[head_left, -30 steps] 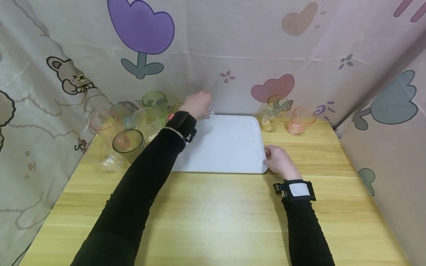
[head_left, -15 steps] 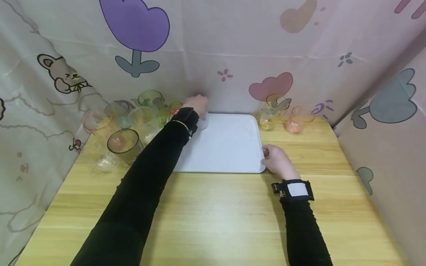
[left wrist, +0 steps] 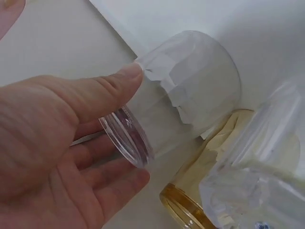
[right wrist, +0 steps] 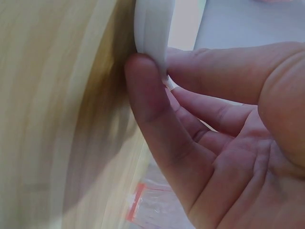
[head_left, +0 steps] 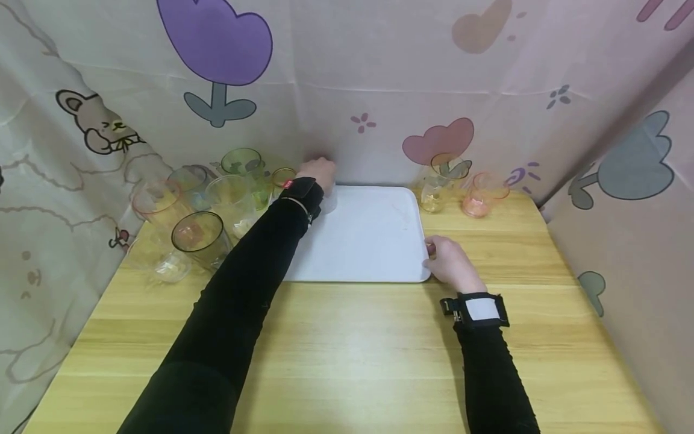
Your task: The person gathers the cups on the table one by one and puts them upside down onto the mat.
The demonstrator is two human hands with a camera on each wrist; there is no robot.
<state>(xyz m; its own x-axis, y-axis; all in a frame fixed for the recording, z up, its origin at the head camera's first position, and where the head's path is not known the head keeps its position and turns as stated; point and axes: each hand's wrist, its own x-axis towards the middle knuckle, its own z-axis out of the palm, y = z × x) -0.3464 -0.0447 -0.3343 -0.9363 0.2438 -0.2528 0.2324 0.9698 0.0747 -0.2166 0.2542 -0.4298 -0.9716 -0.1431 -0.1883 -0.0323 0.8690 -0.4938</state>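
The clear, straight-walled plastic cup (left wrist: 186, 95), colourless with a thick rim, stands at the far-left corner of the flat white rectangular tray (head_left: 368, 241), just beside a cluster of tinted glasses (head_left: 200, 205). The left hand (head_left: 320, 172) grips this cup, thumb laid along one side and fingers curled round the other near the rim, so the cup sits directly within its grasp. The right hand (head_left: 447, 262) pinches the tray's near-right edge between thumb and fingers; the tray lies on the light wooden table (head_left: 352, 349), with two small amber and pink glasses (head_left: 461, 196) beyond its far-right corner.
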